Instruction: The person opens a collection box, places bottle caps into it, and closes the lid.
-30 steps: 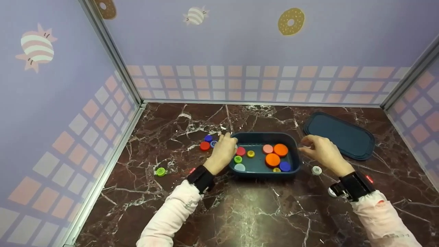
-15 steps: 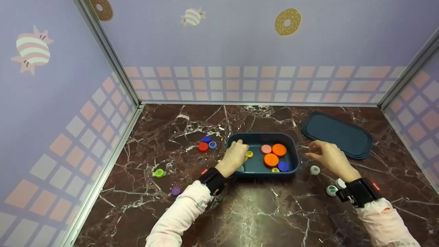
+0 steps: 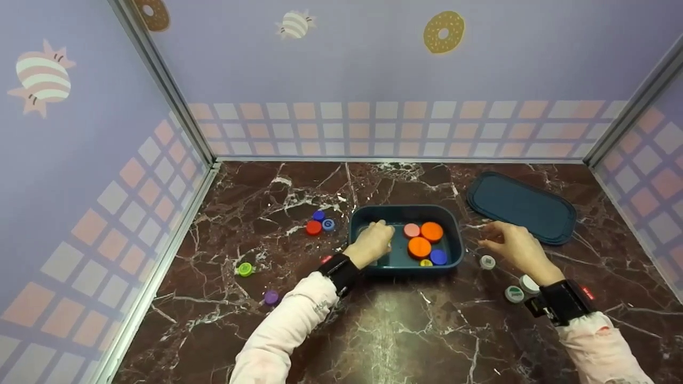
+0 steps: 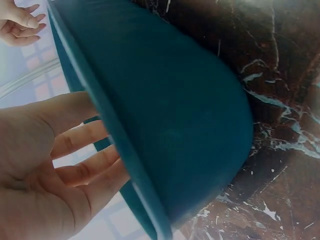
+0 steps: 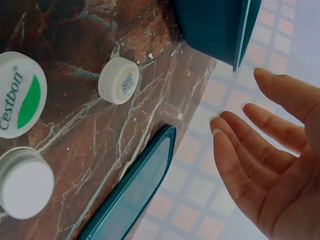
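My left hand (image 3: 373,242) reaches down into the left half of the dark teal box (image 3: 451,265). In the left wrist view its fingers (image 4: 87,167) pass behind the box rim, so the fingertips and whatever they touch are hidden. Inside the box to its right lie two orange caps (image 3: 419,248), a pink cap (image 3: 412,230), a blue cap (image 3: 438,257) and a yellow cap (image 3: 426,263). My right hand (image 3: 515,246) hovers right of the box with loosely bent fingers and holds nothing. Below it sits a small white cap (image 5: 119,80).
A teal lid (image 3: 523,208) lies at the back right. Two more white caps (image 3: 514,294) are near my right wrist. Left of the box are a red cap (image 3: 314,228), two blue caps (image 3: 328,224), a green cap (image 3: 245,269) and a purple cap (image 3: 271,297).
My left hand has moved right from the box's left rim into the box, covering the caps at that end. The purple cap has come into sight. My right hand has barely moved.
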A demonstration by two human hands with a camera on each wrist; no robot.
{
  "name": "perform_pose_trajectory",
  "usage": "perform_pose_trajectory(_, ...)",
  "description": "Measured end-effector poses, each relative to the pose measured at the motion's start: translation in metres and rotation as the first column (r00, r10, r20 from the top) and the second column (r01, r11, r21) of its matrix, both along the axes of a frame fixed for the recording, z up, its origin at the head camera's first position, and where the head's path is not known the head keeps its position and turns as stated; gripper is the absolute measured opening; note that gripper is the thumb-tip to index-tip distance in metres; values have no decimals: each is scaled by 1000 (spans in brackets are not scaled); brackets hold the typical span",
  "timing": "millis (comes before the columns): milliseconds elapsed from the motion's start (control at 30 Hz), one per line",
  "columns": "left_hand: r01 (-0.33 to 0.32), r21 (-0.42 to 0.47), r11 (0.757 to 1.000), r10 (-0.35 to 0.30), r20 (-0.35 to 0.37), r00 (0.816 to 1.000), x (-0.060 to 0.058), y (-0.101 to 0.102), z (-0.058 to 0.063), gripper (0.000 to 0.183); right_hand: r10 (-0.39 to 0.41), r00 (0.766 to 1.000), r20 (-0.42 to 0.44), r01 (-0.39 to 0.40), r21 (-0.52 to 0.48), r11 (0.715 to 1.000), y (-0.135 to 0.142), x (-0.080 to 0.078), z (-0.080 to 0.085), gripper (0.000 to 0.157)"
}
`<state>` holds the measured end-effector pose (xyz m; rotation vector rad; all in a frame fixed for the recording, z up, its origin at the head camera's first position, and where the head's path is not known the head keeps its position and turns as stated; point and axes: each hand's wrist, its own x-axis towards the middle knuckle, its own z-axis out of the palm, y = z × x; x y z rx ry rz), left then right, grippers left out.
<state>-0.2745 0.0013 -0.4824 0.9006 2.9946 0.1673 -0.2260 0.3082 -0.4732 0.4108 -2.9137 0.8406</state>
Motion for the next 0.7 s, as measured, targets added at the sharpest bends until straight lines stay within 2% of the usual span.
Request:
perform_pose_trajectory(167,52,-36,998,-52,6,999,-4,-1,-5,19,-12,1000,16,12,3,1000,1,1,-2,26)
perform_pose_trajectory(367,55,-38,998,-54,45,998,-5,-3,-8,22,-4,1000,10,3,16,1000,1,2,-7,26)
perform_pose_trajectory(500,63,-16,998,-63,20,998,-6,-4,-11,25,0,1000,21,-1,13,1000,1,3,-9,26)
perform_pose_trajectory(700,29,-15,999,-29,35,999,-4,-5,-10,39,0,1000,29,-1,15,1000,2,3,-8,27)
